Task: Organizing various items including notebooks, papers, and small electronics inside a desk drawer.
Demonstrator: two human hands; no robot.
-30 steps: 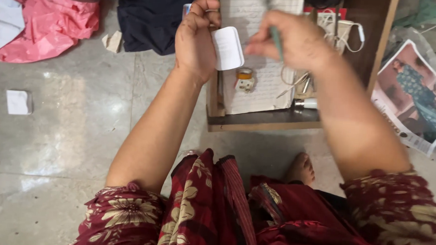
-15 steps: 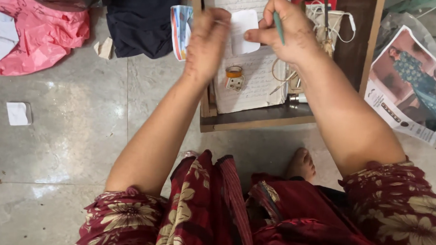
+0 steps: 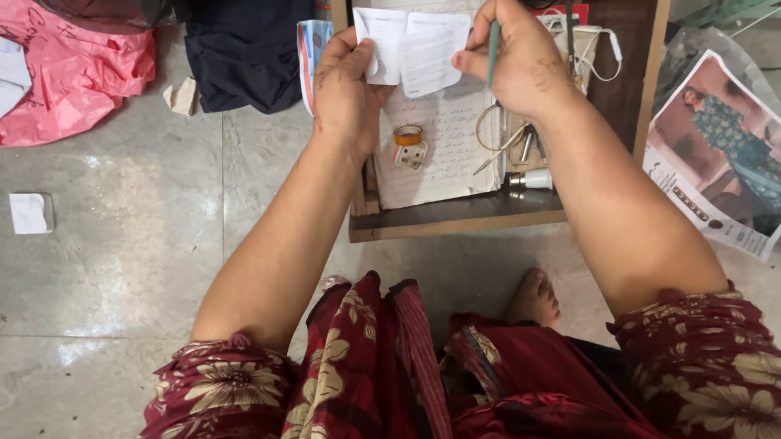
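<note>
My left hand (image 3: 343, 90) and right hand (image 3: 520, 63) pinch a small white paper slip (image 3: 411, 49) by its nine and three o'clock edges. My right also grips a green pen (image 3: 492, 48). The slip looks light, thin and floppy, best held at both edges.

The lined notebook (image 3: 446, 152) is partly covered by the white paper slip (image 3: 411, 47) and cut off by the top edge; its handwriting cannot be read.

The person wears a dark red garment printed with cream flowers and leaves (image 3: 384, 377); its short sleeves end above the elbows, leaving both forearms bare. The left hand (image 3: 343, 90) and right hand (image 3: 520, 63) wear no rings or bangles. One bare foot (image 3: 534, 298) shows beside the cloth.
</note>
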